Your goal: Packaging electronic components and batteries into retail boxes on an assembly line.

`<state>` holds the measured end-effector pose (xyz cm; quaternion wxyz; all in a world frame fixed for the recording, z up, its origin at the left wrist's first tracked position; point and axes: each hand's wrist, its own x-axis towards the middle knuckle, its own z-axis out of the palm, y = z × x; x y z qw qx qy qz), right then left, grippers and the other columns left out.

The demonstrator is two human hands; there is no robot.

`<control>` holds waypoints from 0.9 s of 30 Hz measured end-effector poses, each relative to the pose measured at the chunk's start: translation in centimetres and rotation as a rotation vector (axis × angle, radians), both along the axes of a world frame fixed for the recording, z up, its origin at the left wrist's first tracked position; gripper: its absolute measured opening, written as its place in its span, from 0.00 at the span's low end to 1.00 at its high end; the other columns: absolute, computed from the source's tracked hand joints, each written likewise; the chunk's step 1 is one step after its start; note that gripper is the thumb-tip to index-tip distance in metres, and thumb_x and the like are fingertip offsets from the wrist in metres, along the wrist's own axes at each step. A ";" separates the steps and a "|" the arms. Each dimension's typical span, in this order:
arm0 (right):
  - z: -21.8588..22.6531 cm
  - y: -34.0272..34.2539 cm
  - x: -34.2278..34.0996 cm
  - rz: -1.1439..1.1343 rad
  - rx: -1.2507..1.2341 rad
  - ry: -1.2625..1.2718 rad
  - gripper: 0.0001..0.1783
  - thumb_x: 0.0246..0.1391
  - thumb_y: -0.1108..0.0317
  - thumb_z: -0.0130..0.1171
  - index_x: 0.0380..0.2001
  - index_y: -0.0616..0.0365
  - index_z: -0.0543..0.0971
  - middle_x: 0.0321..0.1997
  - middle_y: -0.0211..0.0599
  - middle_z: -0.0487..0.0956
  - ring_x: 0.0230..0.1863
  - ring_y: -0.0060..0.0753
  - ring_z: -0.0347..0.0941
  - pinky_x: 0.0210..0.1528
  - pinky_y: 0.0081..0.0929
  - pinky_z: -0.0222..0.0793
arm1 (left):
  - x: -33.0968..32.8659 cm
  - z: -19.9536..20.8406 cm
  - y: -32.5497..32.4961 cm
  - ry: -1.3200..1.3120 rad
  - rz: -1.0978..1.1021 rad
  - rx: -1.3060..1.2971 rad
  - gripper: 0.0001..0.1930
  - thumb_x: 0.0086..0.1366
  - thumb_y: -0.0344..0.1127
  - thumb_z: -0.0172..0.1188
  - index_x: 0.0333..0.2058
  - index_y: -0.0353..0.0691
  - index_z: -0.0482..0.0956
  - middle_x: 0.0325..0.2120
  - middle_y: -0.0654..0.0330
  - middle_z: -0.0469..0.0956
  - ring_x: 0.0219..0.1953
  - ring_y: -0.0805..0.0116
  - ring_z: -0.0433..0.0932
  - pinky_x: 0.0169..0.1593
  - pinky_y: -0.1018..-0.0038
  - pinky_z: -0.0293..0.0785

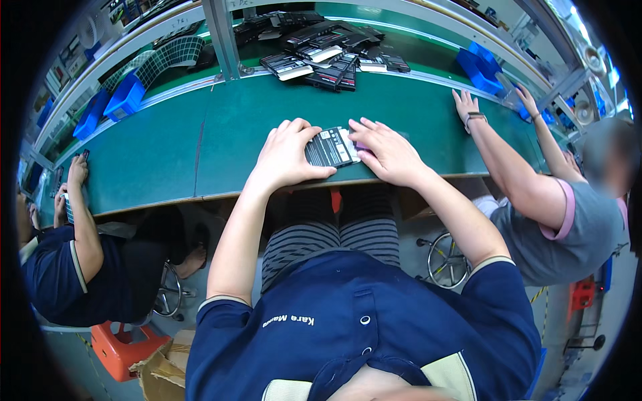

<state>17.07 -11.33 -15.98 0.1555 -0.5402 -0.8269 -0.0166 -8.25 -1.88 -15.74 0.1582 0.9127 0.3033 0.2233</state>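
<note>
Black battery pack (329,148) flat, long axis across belt (167,154), between hands

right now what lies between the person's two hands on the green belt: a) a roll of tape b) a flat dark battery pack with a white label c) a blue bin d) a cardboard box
b, since the left hand and right hand flank a flat dark battery pack with a white label, lying on the green belt.
</note>
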 end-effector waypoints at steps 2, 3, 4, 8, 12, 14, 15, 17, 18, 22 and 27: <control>-0.2 0.1 -0.1 -0.026 0.028 0.082 0.23 0.63 0.57 0.53 0.59 0.52 0.73 0.68 0.53 0.69 0.71 0.52 0.62 0.73 0.47 0.53 | -0.1 0.1 0.0 0.003 0.015 -0.005 0.42 0.41 0.60 0.74 0.53 0.38 0.80 0.47 0.56 0.76 0.54 0.58 0.72 0.60 0.64 0.66; -0.3 0.1 0.1 -0.027 0.023 0.099 0.23 0.63 0.56 0.54 0.59 0.52 0.73 0.67 0.54 0.69 0.71 0.52 0.62 0.73 0.46 0.53 | 0.0 0.1 0.1 0.013 0.020 0.015 0.43 0.41 0.61 0.74 0.54 0.39 0.80 0.47 0.56 0.76 0.54 0.58 0.72 0.60 0.64 0.65; -0.2 0.4 0.1 -0.025 0.020 0.114 0.24 0.63 0.56 0.54 0.60 0.52 0.73 0.67 0.55 0.70 0.71 0.52 0.62 0.73 0.46 0.52 | 0.1 0.0 0.2 0.019 0.016 0.018 0.43 0.41 0.61 0.74 0.54 0.39 0.80 0.47 0.56 0.76 0.54 0.58 0.72 0.60 0.64 0.65; 0.4 0.9 0.1 -0.178 -0.165 0.408 0.28 0.65 0.53 0.53 0.64 0.52 0.70 0.66 0.50 0.72 0.68 0.52 0.66 0.73 0.44 0.54 | 0.3 -0.1 0.3 0.018 0.033 0.017 0.42 0.42 0.62 0.74 0.53 0.40 0.80 0.48 0.56 0.76 0.55 0.58 0.72 0.61 0.65 0.65; 0.4 0.8 -0.4 -0.236 -0.093 -0.188 0.32 0.68 0.44 0.43 0.71 0.39 0.62 0.73 0.34 0.65 0.75 0.53 0.53 0.75 0.65 0.35 | 0.1 -0.2 0.5 0.018 0.033 0.038 0.42 0.42 0.62 0.74 0.53 0.40 0.80 0.48 0.55 0.76 0.55 0.57 0.72 0.61 0.64 0.66; 1.1 0.6 -1.0 -0.264 -0.187 -0.149 0.34 0.68 0.39 0.37 0.73 0.34 0.57 0.77 0.26 0.58 0.78 0.55 0.43 0.72 0.74 0.26 | -0.2 -0.1 0.6 0.038 0.032 0.046 0.43 0.41 0.62 0.74 0.53 0.40 0.80 0.48 0.55 0.76 0.54 0.56 0.72 0.60 0.64 0.66; 1.1 0.3 -1.2 -0.312 -0.228 -0.150 0.35 0.68 0.38 0.37 0.74 0.35 0.56 0.78 0.25 0.55 0.79 0.56 0.41 0.72 0.75 0.26 | -0.2 -0.2 0.5 0.027 0.022 0.049 0.43 0.41 0.62 0.74 0.52 0.40 0.81 0.47 0.55 0.76 0.53 0.56 0.72 0.59 0.63 0.67; 1.4 0.1 -1.5 -0.366 -0.320 -0.159 0.37 0.67 0.35 0.36 0.74 0.35 0.53 0.80 0.24 0.48 0.79 0.57 0.37 0.71 0.78 0.27 | -0.3 -0.1 0.3 0.024 0.013 0.052 0.42 0.41 0.62 0.73 0.52 0.40 0.81 0.48 0.55 0.76 0.54 0.56 0.72 0.58 0.63 0.67; 1.4 0.0 -1.5 -0.376 -0.324 -0.160 0.37 0.67 0.36 0.36 0.74 0.35 0.54 0.80 0.25 0.50 0.79 0.55 0.40 0.71 0.77 0.30 | -0.2 -0.3 0.2 0.015 0.007 0.045 0.42 0.42 0.62 0.73 0.52 0.40 0.81 0.48 0.55 0.76 0.54 0.56 0.72 0.57 0.62 0.67; 1.4 -0.3 -0.6 -0.317 -0.322 -0.063 0.35 0.67 0.39 0.40 0.73 0.37 0.58 0.78 0.28 0.55 0.78 0.48 0.46 0.72 0.69 0.36 | 0.1 -0.1 -0.2 -0.012 -0.050 0.012 0.41 0.42 0.59 0.74 0.52 0.38 0.80 0.47 0.54 0.76 0.54 0.55 0.72 0.60 0.62 0.65; 0.4 -0.6 -0.7 -0.257 -0.174 -0.115 0.33 0.68 0.42 0.41 0.72 0.41 0.61 0.76 0.32 0.59 0.77 0.49 0.50 0.75 0.62 0.38 | 0.3 0.3 0.3 0.003 -0.054 0.033 0.41 0.40 0.60 0.74 0.51 0.39 0.81 0.48 0.55 0.76 0.53 0.57 0.72 0.57 0.64 0.66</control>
